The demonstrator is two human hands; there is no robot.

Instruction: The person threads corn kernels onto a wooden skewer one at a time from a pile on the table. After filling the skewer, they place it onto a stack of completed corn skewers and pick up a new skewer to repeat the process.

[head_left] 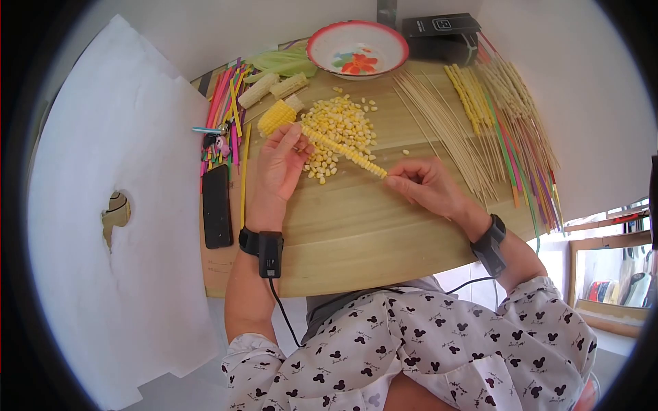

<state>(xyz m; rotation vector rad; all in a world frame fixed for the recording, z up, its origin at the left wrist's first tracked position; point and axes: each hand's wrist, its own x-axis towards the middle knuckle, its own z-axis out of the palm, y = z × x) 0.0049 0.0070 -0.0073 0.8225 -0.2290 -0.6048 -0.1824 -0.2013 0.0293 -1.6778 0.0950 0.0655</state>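
Note:
A skewer threaded with corn kernels (343, 152) slants between my two hands above the wooden table. My left hand (282, 154) pinches its upper left end, near the pile of kernels. At the lower right end, the fingertips and thumb of my right hand (428, 186) are closed on the last part of it. Loose corn kernels (346, 123) are heaped just behind the skewer. Beside my left hand lies a partly stripped corn cob (277, 118). Two bare cobs (259, 90) rest farther back.
An enamel bowl (356, 51) with a red rim stands at the back, next to a black box (442, 38). Bare bamboo skewers (445, 130) and filled skewers (469, 96) lie right. A phone (217, 205), keys and coloured strips (223, 103) are left, green husks (291, 61) behind.

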